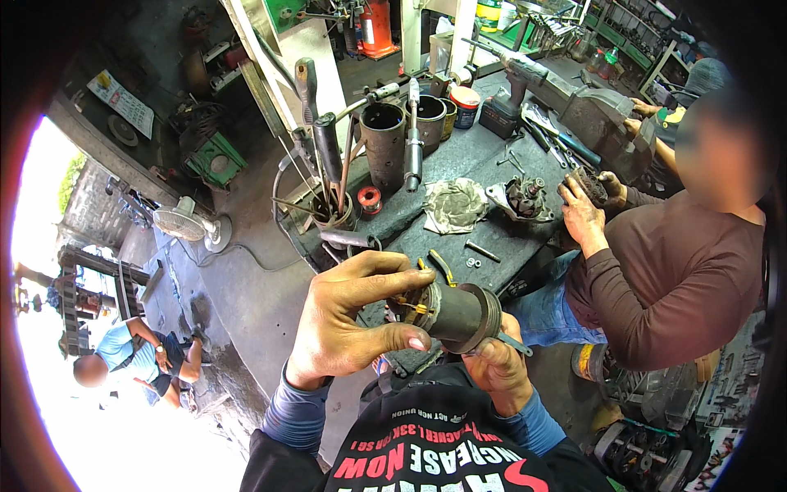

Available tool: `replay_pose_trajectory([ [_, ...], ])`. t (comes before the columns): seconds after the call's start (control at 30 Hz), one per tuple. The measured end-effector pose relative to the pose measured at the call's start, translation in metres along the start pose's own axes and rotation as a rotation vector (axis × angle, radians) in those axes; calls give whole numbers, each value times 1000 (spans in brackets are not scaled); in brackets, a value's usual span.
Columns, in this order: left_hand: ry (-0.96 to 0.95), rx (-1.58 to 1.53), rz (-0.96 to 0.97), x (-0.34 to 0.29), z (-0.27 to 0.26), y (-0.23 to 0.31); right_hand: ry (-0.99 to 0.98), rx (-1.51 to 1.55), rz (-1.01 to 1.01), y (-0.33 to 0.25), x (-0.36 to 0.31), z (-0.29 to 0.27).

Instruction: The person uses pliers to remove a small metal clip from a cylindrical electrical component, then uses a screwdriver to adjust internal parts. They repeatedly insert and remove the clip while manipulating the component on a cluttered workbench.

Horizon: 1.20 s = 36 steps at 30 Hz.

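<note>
In front of my chest I hold a dark metal cylindrical part (453, 315) with a wider ridged rim at its right end. Yellow pieces, perhaps wire ends, show at its left end. My left hand (348, 316) is closed around that left end, index finger above and thumb below. My right hand (498, 371) grips the part near the ridged rim from below. A flat blue-grey strip of metal (516, 343) sticks out beside my right thumb; what it belongs to is hidden. Just beyond lie yellow-handled pliers (443, 266), a bolt (482, 250) and small washers (473, 263).
On the dark workbench (410, 230) are a grey rag (455, 205), an opened metal housing (529, 199), dark cylinders (384, 143), a cordless drill (518, 82) and a vise (602, 123). At right, a co-worker (664, 262) holds a dirty round part (589, 187). A fan (182, 220) stands left.
</note>
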<state>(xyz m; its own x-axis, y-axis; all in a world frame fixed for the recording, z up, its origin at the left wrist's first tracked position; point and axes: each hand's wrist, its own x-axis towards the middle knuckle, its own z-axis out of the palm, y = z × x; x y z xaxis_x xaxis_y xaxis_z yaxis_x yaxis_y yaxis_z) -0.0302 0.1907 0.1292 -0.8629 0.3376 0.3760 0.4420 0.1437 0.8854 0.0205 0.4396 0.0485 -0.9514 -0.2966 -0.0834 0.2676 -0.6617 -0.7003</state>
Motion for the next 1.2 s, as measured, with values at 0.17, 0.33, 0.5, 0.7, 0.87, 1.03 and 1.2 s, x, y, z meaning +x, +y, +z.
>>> replay_pose_trajectory([
  [0.17, -1, -7, 6, 0, 0, -1, 0, 0, 12, 0, 0, -1],
  [0.33, -15, 7, 25, 2, 0, -2, -2, 18, 11, 1, 1, 0],
  [0.5, -1, 5, -13, 1, 1, -1, 1, 43, 32, 2, 0, -1],
  [0.7, 18, -22, -43, 0, 3, -2, 1, 35, 5, 2, 0, -2],
  [0.87, 34, -20, -60, -1, 4, -3, -8, 19, -3, 2, 0, -4],
  [1.03, 33, -18, -55, -2, 4, -4, -21, 27, -7, 4, 0, -5],
  [1.2, 41, -21, -77, -1, 4, -2, -22, 28, -31, 5, 2, -3],
])
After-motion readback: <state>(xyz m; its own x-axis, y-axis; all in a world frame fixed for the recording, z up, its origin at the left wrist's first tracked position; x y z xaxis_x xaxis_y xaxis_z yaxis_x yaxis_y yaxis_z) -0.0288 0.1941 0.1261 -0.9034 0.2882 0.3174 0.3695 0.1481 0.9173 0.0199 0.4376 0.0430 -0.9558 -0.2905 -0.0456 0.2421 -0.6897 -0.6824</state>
